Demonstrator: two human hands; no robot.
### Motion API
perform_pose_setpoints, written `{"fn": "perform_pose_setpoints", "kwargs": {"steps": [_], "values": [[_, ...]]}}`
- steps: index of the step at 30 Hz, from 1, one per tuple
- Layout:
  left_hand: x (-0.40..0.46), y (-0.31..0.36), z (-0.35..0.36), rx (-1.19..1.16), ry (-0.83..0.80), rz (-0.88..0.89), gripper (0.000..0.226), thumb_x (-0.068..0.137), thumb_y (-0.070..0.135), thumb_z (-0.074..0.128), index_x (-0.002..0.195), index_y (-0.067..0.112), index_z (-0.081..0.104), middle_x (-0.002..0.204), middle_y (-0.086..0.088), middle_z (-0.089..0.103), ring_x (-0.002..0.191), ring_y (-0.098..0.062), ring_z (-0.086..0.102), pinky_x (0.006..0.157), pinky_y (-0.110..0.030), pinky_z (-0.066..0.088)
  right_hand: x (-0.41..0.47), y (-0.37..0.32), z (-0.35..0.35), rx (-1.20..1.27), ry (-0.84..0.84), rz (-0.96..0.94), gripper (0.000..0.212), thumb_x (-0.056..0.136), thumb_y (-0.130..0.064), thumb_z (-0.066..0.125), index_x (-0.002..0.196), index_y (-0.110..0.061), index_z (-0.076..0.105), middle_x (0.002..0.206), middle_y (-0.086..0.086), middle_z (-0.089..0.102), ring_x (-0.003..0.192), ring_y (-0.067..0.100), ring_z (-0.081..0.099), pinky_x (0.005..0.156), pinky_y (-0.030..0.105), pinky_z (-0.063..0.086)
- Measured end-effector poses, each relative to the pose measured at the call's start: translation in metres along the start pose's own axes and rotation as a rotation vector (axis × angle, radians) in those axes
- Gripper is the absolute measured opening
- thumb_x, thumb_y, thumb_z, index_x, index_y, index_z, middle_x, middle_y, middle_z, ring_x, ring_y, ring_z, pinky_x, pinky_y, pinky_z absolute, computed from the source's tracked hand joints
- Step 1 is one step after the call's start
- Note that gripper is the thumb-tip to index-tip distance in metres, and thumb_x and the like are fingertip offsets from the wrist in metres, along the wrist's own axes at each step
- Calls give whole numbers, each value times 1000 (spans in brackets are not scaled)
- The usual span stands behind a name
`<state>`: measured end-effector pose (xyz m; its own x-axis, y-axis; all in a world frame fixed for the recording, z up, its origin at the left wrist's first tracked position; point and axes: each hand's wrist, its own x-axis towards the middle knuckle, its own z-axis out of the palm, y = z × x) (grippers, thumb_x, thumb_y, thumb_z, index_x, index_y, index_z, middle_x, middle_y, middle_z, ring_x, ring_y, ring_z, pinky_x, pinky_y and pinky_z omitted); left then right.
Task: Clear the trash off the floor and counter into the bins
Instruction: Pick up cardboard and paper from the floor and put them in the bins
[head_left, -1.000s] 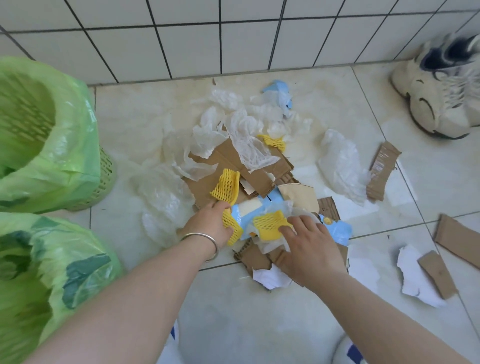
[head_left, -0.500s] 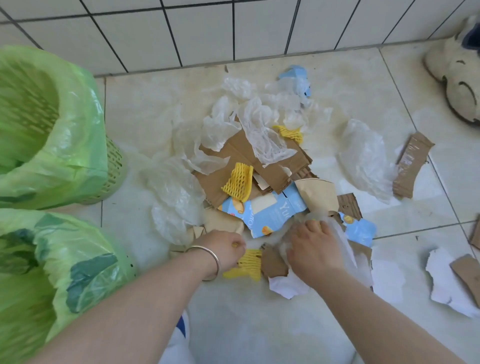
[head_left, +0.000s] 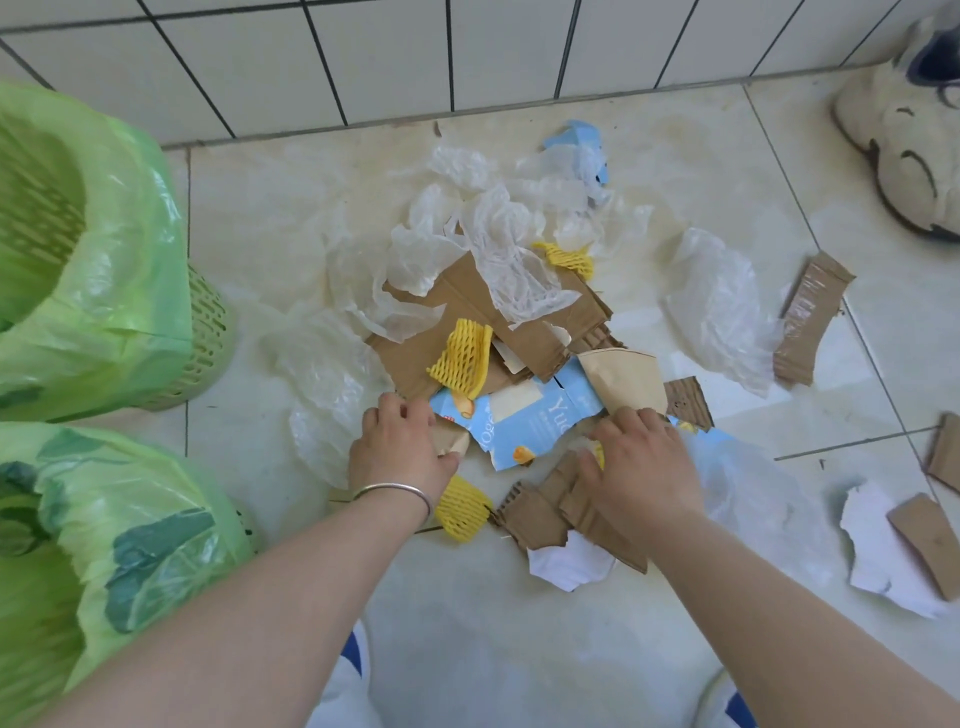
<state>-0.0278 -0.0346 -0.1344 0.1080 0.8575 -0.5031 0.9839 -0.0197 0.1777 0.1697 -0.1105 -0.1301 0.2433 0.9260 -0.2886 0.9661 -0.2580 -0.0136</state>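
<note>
Pale floor tiles (head_left: 519, 639) meet a white tiled wall (head_left: 363, 57) at the top, and a heap of trash lies on the floor between them. Two bins lined with green bags stand at the left, the far bin (head_left: 78, 249) beside the wall and the near bin (head_left: 88, 561) at the lower edge. The left hand (head_left: 400, 447), a silver bangle (head_left: 395, 493) on its wrist, rests on the near left of the heap with its fingers curled round a tan paper scrap (head_left: 451, 441) at the edge of a torn blue carton (head_left: 519, 421). The right hand (head_left: 639, 467) lies palm down on cardboard pieces (head_left: 550, 504) at the near side of the heap, fingers bent over the trash; whether it grasps anything I cannot tell. One yellow foam net (head_left: 462, 358) sits on the big brown cardboard sheet (head_left: 467, 301), another (head_left: 462, 506) lies just beside the left wrist, and a third (head_left: 569, 257) peeks out farther back. Clear plastic bags (head_left: 498, 249) drape over the heap's far side, and another bag (head_left: 717, 306) lies apart to the right, near a cardboard strip (head_left: 805, 317). White paper (head_left: 878, 561) with a brown piece on it lies at the right edge. A worn shoe (head_left: 904, 135) sits in the top right corner.
</note>
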Motion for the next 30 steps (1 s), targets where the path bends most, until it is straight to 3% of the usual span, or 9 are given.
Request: {"fn": "perform_pose_setpoints", "kwargs": {"steps": [4, 8, 11, 13, 15, 17, 19, 21, 30], "values": [[8, -1, 6, -19, 34, 66, 57, 75, 41, 68, 126, 34, 43, 125, -1, 36, 118, -22, 38, 86, -33, 46, 13, -19, 13, 24, -11, -110, 40, 41, -12, 82, 78, -15, 70, 74, 4, 65, 63, 26, 63, 47, 29, 46], [9, 2, 17, 32, -33, 60, 72, 73, 42, 67, 134, 46, 30, 131, 1, 27, 118, -25, 34, 85, -37, 50, 20, -34, 32, -14, -98, -171, 63, 32, -21, 84, 94, -19, 71, 98, 6, 70, 82, 26, 69, 60, 30, 54], [10, 4, 22, 96, -40, 79, 76, 78, 36, 63, 139, 45, 20, 142, 0, 19, 123, -28, 30, 83, -35, 47, 28, -43, 34, -37, -142, -170, 65, 50, -26, 83, 113, -19, 66, 123, 11, 63, 109, 32, 63, 84, 42, 54], [12, 5, 24, 145, -30, 92, 78, 82, 32, 60, 143, 43, 12, 147, -3, 16, 124, -28, 31, 88, -34, 45, 32, -48, 30, -65, -206, -197, 62, 80, -26, 64, 139, -20, 43, 151, 11, 35, 139, 33, 34, 110, 50, 31], [15, 5, 25, 204, -23, 98, 81, 85, 33, 57, 145, 40, 5, 151, -6, 13, 125, -29, 33, 92, -35, 44, 38, -47, 34, -74, -188, -193, 60, 93, -23, 45, 148, -22, 22, 159, 8, 11, 147, 32, 9, 115, 52, 16], [17, 4, 24, 245, -14, 103, 80, 86, 36, 55, 146, 40, 3, 151, -6, 18, 121, -30, 36, 88, -37, 45, 41, -49, 36, -81, -199, -179, 63, 88, -22, 53, 146, -21, 28, 157, 13, 19, 144, 37, 19, 106, 53, 33], [21, 2, 20, 285, 5, 125, 77, 86, 43, 52, 146, 39, 5, 147, -4, 26, 117, -31, 40, 85, -38, 45, 44, -52, 38, -79, -214, -185, 68, 64, -19, 75, 129, -15, 55, 137, 21, 51, 124, 42, 51, 75, 45, 55], [27, -1, 17, 334, 13, 167, 75, 86, 46, 49, 146, 36, 6, 143, -4, 34, 115, -32, 43, 84, -37, 43, 48, -49, 42, -90, -172, -197, 68, 48, -16, 83, 114, -11, 67, 116, 21, 66, 103, 41, 65, 60, 39, 57], [38, -7, -7, -7, -1, 156, 58, 83, 34, 51, 139, 41, 36, 130, 3, 52, 112, -28, 51, 86, -36, 46, 61, -32, 19, 105, 153, -234, 43, 57, -8, 59, 95, -19, 76, 93, 0, 76, 82, 27, 72, 65, 35, 56]]}}
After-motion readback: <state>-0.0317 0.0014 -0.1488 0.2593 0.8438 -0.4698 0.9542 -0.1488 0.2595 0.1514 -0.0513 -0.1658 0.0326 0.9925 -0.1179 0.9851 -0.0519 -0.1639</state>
